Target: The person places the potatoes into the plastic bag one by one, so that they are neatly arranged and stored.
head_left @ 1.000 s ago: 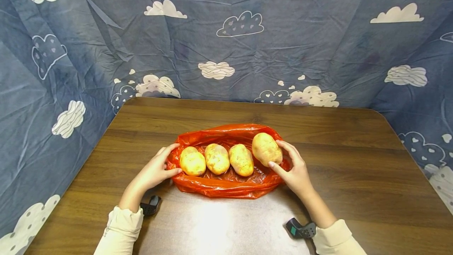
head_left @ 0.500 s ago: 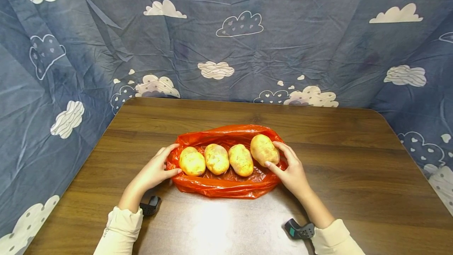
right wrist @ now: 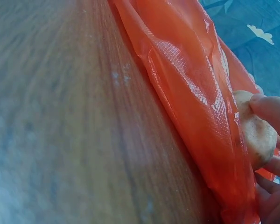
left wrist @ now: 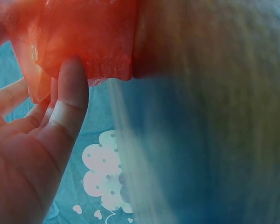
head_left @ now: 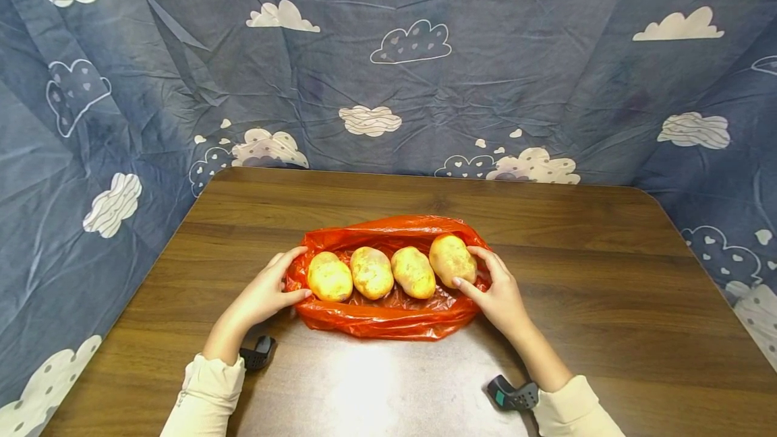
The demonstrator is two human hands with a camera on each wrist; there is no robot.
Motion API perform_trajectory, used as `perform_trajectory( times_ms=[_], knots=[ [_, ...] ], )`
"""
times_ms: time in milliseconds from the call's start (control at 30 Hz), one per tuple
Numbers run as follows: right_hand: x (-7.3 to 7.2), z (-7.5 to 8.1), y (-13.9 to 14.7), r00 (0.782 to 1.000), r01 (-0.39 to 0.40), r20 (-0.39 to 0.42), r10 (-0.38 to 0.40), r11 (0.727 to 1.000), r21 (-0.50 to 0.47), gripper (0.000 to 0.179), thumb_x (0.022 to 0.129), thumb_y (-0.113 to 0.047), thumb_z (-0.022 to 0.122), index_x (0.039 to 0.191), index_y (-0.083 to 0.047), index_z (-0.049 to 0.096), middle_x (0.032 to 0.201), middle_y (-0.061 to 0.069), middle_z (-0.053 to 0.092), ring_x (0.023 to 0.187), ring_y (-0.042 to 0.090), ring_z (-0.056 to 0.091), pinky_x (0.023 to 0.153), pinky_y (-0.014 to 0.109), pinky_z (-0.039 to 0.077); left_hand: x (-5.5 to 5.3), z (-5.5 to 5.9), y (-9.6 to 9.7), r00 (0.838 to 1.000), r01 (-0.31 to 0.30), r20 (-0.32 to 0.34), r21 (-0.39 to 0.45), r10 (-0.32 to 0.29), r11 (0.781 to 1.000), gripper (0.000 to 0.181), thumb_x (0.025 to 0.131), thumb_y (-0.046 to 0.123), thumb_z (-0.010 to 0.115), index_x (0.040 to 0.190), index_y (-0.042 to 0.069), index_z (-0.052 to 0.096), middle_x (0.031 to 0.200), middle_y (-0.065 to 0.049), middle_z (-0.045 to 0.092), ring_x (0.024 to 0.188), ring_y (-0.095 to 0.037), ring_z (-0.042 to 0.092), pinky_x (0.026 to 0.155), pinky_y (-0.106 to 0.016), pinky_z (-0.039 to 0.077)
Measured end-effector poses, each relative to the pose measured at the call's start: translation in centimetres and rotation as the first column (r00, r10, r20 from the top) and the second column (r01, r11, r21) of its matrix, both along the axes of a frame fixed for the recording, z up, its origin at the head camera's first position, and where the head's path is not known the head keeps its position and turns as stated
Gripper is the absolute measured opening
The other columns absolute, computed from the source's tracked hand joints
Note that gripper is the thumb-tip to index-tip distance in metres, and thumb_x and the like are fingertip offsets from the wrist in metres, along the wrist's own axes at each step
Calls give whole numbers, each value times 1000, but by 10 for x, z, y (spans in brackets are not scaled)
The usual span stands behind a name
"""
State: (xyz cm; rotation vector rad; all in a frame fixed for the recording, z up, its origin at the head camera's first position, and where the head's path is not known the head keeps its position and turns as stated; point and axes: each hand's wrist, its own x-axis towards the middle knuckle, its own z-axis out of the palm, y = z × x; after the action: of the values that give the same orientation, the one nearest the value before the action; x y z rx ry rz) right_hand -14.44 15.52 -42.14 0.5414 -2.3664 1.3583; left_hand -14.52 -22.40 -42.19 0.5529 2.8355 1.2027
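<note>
A red plastic bag (head_left: 376, 330) lies spread wide at its mouth, with several potatoes in a row inside. At its left end my left hand (head_left: 264, 294) holds the bag's edge between thumb and fingers. The left wrist view shows the thin red film in that hand (left wrist: 35, 154). My right hand (head_left: 500, 295) grips the rightmost potato (head_left: 451, 258) from its right side, within the bag. That potato touches or nearly touches its neighbour (head_left: 413, 272). In the right wrist view the bag's near wall hides part of the held potato (right wrist: 256, 130).
The bag rests on a brown wooden table (head_left: 577, 255). Further left in the row lie a middle potato (head_left: 371, 273) and the leftmost potato (head_left: 330, 276). Behind the table hangs a blue cloth (head_left: 340, 73) printed with clouds.
My right hand has shifted slightly left and lowered the rightmost potato into the bag, closer to its neighbour. The left hand has stayed in place at the bag's edge.
</note>
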Motion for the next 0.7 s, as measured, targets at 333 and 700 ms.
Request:
perform_trajectory(
  times_ms=[333, 700],
  knots=[
    [0, 1, 0, 1000, 2, -8, -2, 1000, -2, 50, 69, 7, 72, 114, 10, 50, 110, 25, 51, 98, 33, 52, 81, 38, 45, 0, 1, 0, 1000, 1, 7, -2, -1, 1000, 70, 75, 10, 72, 134, 6, 35, 114, -18, 43, 70, -17, 46, 62, -28, 44],
    [-15, -25, 12, 997, 34, -69, -33, 999, 23, 52, 68, 4, 75, 115, 2, 54, 111, 16, 54, 104, 27, 49, 89, 22, 36, -2, 0, 1, 1000, 0, 9, -11, 1, 1000, 69, 75, 12, 72, 134, 6, 35, 115, -18, 42, 71, -16, 46, 62, -28, 44]
  ],
)
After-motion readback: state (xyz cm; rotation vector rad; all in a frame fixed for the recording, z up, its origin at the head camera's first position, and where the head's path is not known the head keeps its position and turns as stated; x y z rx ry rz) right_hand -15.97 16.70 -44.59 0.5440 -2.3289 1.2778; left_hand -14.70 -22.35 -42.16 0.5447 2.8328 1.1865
